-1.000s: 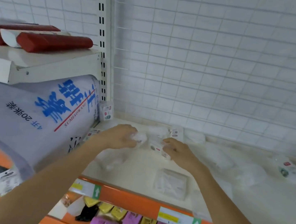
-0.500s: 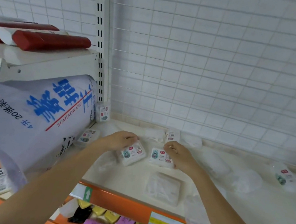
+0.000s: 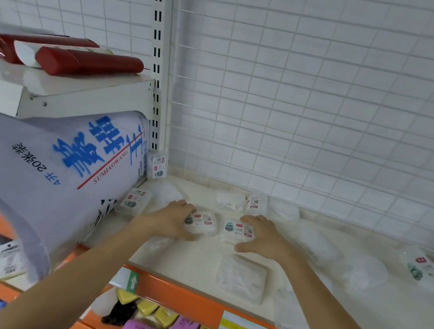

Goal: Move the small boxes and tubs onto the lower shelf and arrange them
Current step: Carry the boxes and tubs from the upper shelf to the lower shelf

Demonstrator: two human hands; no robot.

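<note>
Both tubs are down flat now, labels up, where half a second ago they were tilted in the fingers. The left hand (image 3: 172,220) curls over the near-left tub (image 3: 201,221), fingers over its far edge and thumb at its near side, gripping it against the shelf (image 3: 197,261). The right hand (image 3: 264,237) cups the second tub (image 3: 237,229), fingers wrapped over its right end, thumb near its front corner. The two tubs lie side by side between the hands, just apart, so my read is that this is the squaring-up step: a pair is being lined into a row.

Plenty is left loose. Beyond the right hand's fingertips, an upright small tub (image 3: 255,202) stands near the wire back panel (image 3: 328,110), with clear wrappers either side. Left of the left hand, another tub (image 3: 135,200) lies against the big grey paper roll (image 3: 44,169), and one more (image 3: 157,166) stands wedged in the corner behind it. Far right of the right hand, a lone labelled tub (image 3: 421,267) sits well apart. Just near of the right wrist lies a flat clear packet (image 3: 242,276), close to the orange shelf edge (image 3: 192,299).

That roll crowds the left end, so the row likely has to grow rightward, through the scattered wrappers.
</note>
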